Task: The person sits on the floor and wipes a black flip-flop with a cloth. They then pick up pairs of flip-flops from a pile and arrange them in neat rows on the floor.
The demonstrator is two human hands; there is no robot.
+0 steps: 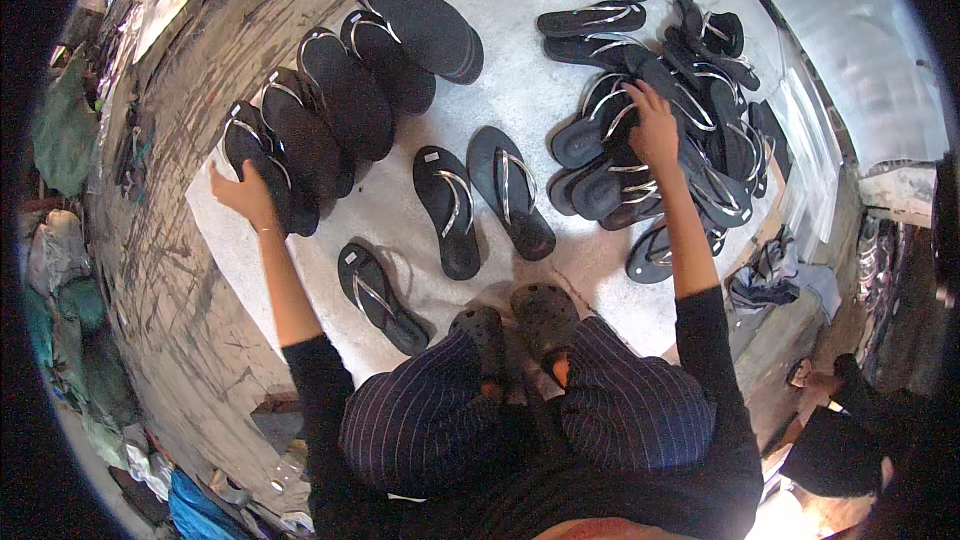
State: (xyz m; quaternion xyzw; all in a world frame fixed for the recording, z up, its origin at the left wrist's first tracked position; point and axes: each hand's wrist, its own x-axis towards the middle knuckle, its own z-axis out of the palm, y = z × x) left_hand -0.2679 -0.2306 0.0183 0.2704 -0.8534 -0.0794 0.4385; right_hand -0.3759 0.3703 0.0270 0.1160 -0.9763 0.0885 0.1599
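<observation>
My left hand (246, 198) is at the left end of a slanting row of black flip-flop stacks. Its thumb and fingers are apart, and the fingertips touch the edge of the nearest flip-flop (262, 155). Over to the right, my right hand (655, 130) rests on a jumbled heap of black flip-flops with silvery straps (720, 135), fingers stretched out and apart. Between my hands lie three single flip-flops: one with a white label (440, 205), one without a visible label (500, 165), and one nearer my feet (365, 285).
A pale sheet (500, 70) lies under the flip-flops, on a worn floor (190, 220). My feet, in dark clogs (545, 315), stand at its near edge. Grey cloth (775, 275) lies at the right. Another person (840, 440) is partly visible at lower right.
</observation>
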